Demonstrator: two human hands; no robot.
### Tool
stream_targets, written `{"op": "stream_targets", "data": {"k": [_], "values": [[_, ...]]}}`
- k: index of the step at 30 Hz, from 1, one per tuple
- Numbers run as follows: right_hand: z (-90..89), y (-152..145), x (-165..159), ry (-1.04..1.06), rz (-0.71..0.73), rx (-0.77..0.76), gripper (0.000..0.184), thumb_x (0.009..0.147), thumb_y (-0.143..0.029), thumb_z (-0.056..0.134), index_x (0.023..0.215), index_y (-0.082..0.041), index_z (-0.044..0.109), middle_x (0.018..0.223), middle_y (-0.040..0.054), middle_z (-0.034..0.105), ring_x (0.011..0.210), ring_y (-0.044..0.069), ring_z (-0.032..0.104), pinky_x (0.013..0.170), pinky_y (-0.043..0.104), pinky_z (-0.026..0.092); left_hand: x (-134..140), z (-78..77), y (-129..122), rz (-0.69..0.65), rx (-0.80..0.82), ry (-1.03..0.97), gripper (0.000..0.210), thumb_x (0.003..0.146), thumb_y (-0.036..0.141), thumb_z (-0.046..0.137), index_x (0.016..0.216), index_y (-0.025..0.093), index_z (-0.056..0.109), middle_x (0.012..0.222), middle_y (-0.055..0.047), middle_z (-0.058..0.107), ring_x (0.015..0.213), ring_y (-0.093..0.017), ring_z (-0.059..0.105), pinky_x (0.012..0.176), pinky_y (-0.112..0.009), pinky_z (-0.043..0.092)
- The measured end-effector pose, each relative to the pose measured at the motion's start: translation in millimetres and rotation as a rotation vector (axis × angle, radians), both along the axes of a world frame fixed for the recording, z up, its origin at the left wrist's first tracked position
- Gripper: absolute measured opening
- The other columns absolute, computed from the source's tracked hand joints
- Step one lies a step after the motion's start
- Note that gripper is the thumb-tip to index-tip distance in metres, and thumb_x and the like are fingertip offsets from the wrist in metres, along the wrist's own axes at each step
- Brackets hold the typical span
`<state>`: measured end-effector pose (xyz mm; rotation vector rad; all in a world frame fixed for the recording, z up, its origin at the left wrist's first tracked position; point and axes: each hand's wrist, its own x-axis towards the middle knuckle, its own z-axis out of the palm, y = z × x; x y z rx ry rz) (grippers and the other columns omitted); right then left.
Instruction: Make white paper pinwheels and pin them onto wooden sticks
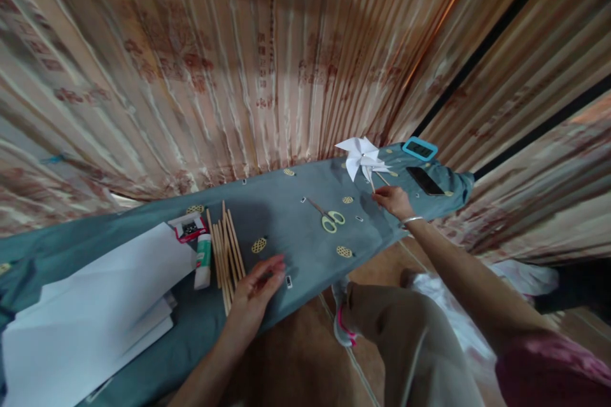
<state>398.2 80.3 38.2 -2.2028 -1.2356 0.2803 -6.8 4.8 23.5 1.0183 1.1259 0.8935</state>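
Note:
At the far right part of the table, my right hand [395, 201] pinches the stick of a white paper pinwheel [358, 156]. More folded white paper and another stick show just behind it, perhaps a second pinwheel; the overlap hides which. My left hand [254, 292] hovers at the table's front edge with fingers loosely bent and apart, holding nothing. Just left of it lies a bunch of wooden sticks [224, 248]. Scissors with pale green handles [331, 221] lie between my two hands.
A green-and-white glue stick [203, 261], a small red-edged box of pins [188, 227] and white paper sheets [100, 305] lie at left. A blue-framed digital clock [420, 149] and dark phone [424, 180] sit far right. A pleated curtain [267, 63] hangs behind the cloth-covered table.

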Motion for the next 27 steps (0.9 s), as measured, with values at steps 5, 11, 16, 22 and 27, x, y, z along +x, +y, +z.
{"op": "stream_targets", "data": {"k": [5,11,16,22,27], "values": [[-5.4,23,28,-0.153,-0.069,-0.148,0.014,0.069,-0.023,0.066,0.076,-0.017,0.076,0.069,0.0056,0.074,0.079,0.023,0.07,0.067,0.026,0.048,-7,-6.6,-1,-0.057,0.027,0.01,0.041,0.068,0.045,0.076,0.102,0.023,0.075,0.101,-0.007,0.073,0.097,-0.022,0.065,0.086,-0.03,0.049],[-12.6,38,44,-0.243,-0.121,-0.286,0.018,0.07,-0.024,0.068,0.083,-0.017,0.077,0.074,0.0071,0.075,0.081,0.024,0.07,0.067,0.026,0.05,-9,-3.6,-6,-0.099,0.025,0.025,0.039,0.069,0.046,0.075,0.103,0.025,0.075,0.101,-0.008,0.072,0.097,-0.023,0.065,0.086,-0.03,0.049],[-14.3,42,53,-0.282,-0.152,-0.354,0.021,0.071,-0.024,0.068,0.088,-0.016,0.077,0.073,0.0081,0.074,0.077,0.023,0.071,0.065,0.026,0.051,-3,2.8,-8,-0.056,-0.012,0.024,0.044,0.06,0.05,0.079,0.096,0.025,0.077,0.094,-0.007,0.072,0.092,-0.022,0.064,0.082,-0.029,0.049],[-15.9,43,59,-0.335,-0.17,-0.382,0.022,0.071,-0.026,0.07,0.088,-0.016,0.077,0.081,0.0099,0.075,0.082,0.024,0.071,0.068,0.027,0.052,-2,1.3,-10,-0.042,0.0,0.042,0.044,0.059,0.053,0.078,0.095,0.026,0.077,0.091,-0.007,0.072,0.083,-0.02,0.063,0.075,-0.028,0.049],[-13.3,45,55,-0.379,-0.175,-0.394,0.023,0.073,-0.028,0.069,0.091,-0.016,0.076,0.087,0.0122,0.074,0.083,0.025,0.07,0.069,0.028,0.051,-2,4.7,-12,-0.066,-0.027,0.018,0.043,0.059,0.051,0.079,0.093,0.026,0.078,0.091,-0.008,0.072,0.085,-0.021,0.063,0.076,-0.029,0.049]]}}
